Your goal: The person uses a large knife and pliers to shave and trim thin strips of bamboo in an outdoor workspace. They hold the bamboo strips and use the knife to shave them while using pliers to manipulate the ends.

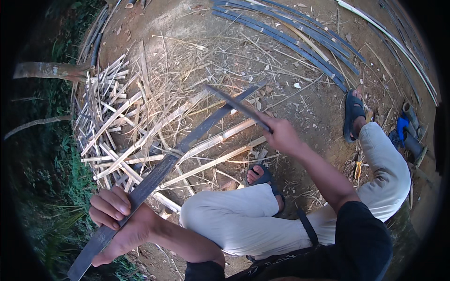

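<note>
A long dark bamboo strip slants from the lower left up to the middle of the view. My left hand is closed round its near part, fingers on one side and the thumb along the other. In my right hand is a knife with a long narrow dark blade; its handle is mostly hidden in my fist. The blade crosses over the strip near its far end; whether the two touch I cannot tell. Pale split bamboo sticks lie beneath the strip.
A heap of cut bamboo pieces and thin shavings covers the ground ahead and left. Dark bamboo strips lie at the far right. Green plants edge the left side. My sandalled feet and bent legs are close by.
</note>
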Available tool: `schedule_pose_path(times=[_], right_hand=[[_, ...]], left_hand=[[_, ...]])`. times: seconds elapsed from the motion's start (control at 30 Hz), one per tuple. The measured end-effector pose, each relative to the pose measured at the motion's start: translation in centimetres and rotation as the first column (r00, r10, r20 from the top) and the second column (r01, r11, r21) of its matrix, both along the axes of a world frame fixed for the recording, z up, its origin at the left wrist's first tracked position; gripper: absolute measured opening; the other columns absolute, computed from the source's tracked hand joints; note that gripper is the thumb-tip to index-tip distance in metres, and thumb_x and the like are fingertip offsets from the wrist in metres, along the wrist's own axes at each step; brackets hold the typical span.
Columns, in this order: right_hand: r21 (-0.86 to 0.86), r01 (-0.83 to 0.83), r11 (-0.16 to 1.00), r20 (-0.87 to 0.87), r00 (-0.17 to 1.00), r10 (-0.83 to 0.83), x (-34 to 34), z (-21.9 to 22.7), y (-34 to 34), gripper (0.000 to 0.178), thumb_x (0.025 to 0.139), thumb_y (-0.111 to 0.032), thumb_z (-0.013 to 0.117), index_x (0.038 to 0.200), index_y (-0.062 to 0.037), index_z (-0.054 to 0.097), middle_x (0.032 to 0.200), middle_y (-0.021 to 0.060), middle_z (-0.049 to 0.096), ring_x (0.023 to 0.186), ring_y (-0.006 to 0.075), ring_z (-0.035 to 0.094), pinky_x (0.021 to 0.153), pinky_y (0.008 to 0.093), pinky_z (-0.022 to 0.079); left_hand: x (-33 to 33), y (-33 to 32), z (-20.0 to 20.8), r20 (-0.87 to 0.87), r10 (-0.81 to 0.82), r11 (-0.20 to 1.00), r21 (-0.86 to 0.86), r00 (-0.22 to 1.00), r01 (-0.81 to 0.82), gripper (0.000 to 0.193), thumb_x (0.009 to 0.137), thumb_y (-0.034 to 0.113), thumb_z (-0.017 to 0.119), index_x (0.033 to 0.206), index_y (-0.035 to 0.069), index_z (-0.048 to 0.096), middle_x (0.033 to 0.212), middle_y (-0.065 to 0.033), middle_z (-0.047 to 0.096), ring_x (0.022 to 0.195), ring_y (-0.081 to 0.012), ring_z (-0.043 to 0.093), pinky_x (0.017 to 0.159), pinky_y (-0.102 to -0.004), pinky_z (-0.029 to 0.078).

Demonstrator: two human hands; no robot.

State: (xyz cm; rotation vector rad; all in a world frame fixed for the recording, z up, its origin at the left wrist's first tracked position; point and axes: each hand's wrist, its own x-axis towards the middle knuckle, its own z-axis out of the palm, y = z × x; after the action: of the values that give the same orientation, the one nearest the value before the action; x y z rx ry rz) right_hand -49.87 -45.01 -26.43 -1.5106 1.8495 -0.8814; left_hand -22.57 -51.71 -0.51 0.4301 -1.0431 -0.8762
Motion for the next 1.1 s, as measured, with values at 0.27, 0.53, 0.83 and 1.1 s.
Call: schedule_pose_path(times=[0.27, 0.53, 0.83, 1.1], right_hand=[[-0.327, -0.363, 0.872, 0.046, 0.916, 0.398, 7.8, 14.4, 3.9, 0.083, 0.073, -0.016, 0.074, 0.151, -0.0172, 0.045, 0.079, 0.0073, 0.057, 0.066, 0.0238, 0.061, 0.060, 0.0392, 0.053], [-0.157, -0.262, 0.952, 0.075, 0.958, 0.276, 5.5, 15.1, 5.3, 0.084, 0.077, -0.013, 0.072, 0.154, -0.0193, 0.038, 0.080, 0.0142, 0.063, 0.065, 0.0296, 0.066, 0.060, 0.0424, 0.054], [-0.145, -0.256, 0.956, -0.007, 0.966, 0.258, 4.2, 17.0, 5.9, 0.074, 0.077, -0.002, 0.069, 0.146, -0.0185, 0.051, 0.084, 0.0147, 0.068, 0.070, 0.0302, 0.068, 0.066, 0.0411, 0.057], [0.012, -0.125, 0.992, 0.039, 0.991, 0.124, 1.1, 11.0, 4.7, 0.074, 0.080, -0.011, 0.069, 0.148, -0.0311, 0.046, 0.081, 0.0116, 0.069, 0.067, 0.0284, 0.070, 0.064, 0.0435, 0.057]], left_hand=[[-0.1, 0.1, -0.1, -0.065, -0.272, 0.962, -0.035, 0.960, 0.271, 0.091, 0.057, 0.106, 0.034, 0.066, 0.016, 0.028, 0.056, 0.0009, 0.029, 0.044, -0.0096, 0.025, 0.039, -0.0231, 0.019], [0.6, 0.1, -0.2, 0.097, -0.471, 0.859, -0.175, 0.877, 0.481, 0.087, 0.066, 0.102, 0.032, 0.059, 0.016, 0.026, 0.045, 0.0028, 0.028, 0.035, -0.0072, 0.027, 0.037, -0.0214, 0.020], [-1.8, 1.4, 0.7, 0.193, -0.537, 0.797, -0.206, 0.822, 0.568, 0.085, 0.070, 0.100, 0.034, 0.057, 0.016, 0.026, 0.042, 0.0036, 0.026, 0.032, -0.0049, 0.020, 0.032, -0.0204, 0.017], [-1.2, 1.2, 0.5, 0.180, -0.523, 0.806, -0.212, 0.833, 0.552, 0.084, 0.070, 0.100, 0.033, 0.056, 0.017, 0.026, 0.041, 0.0057, 0.027, 0.033, -0.0035, 0.024, 0.034, -0.0187, 0.017]])
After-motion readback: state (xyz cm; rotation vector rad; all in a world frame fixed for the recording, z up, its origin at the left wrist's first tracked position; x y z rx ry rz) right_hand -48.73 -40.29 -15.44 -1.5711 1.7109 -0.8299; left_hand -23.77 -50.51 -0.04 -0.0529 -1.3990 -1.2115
